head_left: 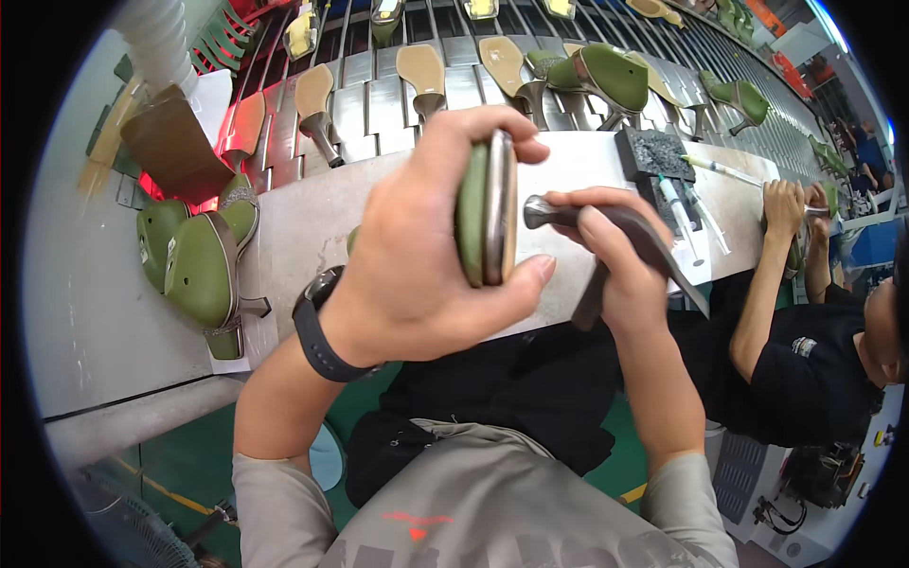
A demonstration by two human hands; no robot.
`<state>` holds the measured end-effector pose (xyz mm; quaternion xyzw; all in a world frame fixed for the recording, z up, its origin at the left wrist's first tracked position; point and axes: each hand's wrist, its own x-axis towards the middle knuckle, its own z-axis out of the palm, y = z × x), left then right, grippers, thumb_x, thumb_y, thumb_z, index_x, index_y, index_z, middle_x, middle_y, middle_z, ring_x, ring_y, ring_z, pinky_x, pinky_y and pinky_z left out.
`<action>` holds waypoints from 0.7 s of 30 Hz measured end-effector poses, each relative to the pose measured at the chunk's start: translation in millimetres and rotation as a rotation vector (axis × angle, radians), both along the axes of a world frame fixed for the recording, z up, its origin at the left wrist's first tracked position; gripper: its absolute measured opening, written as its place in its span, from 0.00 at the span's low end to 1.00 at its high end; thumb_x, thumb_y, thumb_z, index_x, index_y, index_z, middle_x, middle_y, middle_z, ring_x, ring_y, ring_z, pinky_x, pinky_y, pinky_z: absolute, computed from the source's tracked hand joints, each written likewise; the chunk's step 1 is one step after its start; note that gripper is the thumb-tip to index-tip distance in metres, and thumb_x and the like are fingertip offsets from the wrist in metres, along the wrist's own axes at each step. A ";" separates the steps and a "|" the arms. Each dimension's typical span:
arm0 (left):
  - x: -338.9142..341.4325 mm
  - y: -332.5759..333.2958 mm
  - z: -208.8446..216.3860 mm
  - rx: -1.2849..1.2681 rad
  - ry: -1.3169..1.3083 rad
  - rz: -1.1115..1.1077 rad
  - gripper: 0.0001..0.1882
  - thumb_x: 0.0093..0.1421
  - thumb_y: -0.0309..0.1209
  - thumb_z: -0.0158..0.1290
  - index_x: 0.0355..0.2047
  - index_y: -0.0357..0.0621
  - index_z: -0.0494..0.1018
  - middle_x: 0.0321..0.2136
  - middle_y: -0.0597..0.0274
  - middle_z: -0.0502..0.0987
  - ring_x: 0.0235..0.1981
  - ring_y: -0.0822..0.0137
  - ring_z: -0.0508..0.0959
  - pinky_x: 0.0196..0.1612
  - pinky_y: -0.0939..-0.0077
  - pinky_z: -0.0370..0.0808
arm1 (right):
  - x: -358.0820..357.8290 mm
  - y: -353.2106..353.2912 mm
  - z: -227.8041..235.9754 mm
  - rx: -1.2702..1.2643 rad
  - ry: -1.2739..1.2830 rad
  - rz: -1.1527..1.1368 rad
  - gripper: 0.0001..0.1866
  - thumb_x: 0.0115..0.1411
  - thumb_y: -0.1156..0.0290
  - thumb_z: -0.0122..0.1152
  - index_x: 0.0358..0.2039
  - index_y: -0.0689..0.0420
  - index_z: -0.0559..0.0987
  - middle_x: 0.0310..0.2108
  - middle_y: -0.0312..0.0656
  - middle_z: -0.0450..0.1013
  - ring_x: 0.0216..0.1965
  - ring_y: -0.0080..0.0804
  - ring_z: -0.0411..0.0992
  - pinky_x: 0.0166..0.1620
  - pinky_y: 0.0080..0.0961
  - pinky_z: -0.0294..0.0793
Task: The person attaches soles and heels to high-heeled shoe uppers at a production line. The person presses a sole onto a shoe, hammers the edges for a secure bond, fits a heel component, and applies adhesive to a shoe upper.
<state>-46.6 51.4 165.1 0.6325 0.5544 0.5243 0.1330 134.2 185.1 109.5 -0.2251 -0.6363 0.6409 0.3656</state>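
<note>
My left hand (407, 237), with a dark watch on its wrist, grips a green shoe (471, 218). The shoe stands on edge to me, and its pale sole side points right. Fingers wrap over its top while the thumb presses along the bottom; the rest of the shoe is hidden behind the hand. In my right hand (625, 260) is a dark metal hammer (653, 241), held around the head and handle. Its rounded face is a short gap to the right of the sole.
Green heeled shoes (201, 270) lie at the left on the pale worktop (312, 218). Several heeled soles (419, 71) and green shoes (606, 78) line the slatted conveyor beyond. A black block (653, 156) and syringes (677, 213) are at right, beside a co-worker's arms (757, 303).
</note>
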 end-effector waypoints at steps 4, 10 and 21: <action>17.3 4.4 0.7 0.034 0.057 0.093 0.38 0.50 0.27 0.67 0.60 0.39 0.63 0.51 0.53 0.77 0.52 0.63 0.77 0.57 0.68 0.73 | 30.5 -44.9 62.7 0.350 0.336 -0.009 0.21 0.68 0.53 0.62 0.45 0.60 0.75 0.47 0.61 0.78 0.54 0.59 0.77 0.63 0.52 0.74; 46.1 3.0 -8.1 0.132 0.014 0.152 0.35 0.42 0.21 0.64 0.54 0.39 0.67 0.43 0.47 0.76 0.41 0.43 0.78 0.45 0.56 0.76 | 39.3 -40.2 94.0 0.497 0.062 0.180 0.26 0.61 0.53 0.72 0.42 0.65 0.75 0.43 0.62 0.79 0.48 0.50 0.80 0.57 0.44 0.79; 67.3 -39.3 -42.3 0.344 0.217 0.113 0.34 0.50 0.23 0.62 0.58 0.33 0.66 0.47 0.44 0.79 0.44 0.46 0.82 0.49 0.53 0.78 | 54.4 -59.4 109.7 0.029 -0.042 0.261 0.23 0.59 0.58 0.74 0.39 0.67 0.77 0.41 0.62 0.80 0.46 0.48 0.81 0.54 0.41 0.81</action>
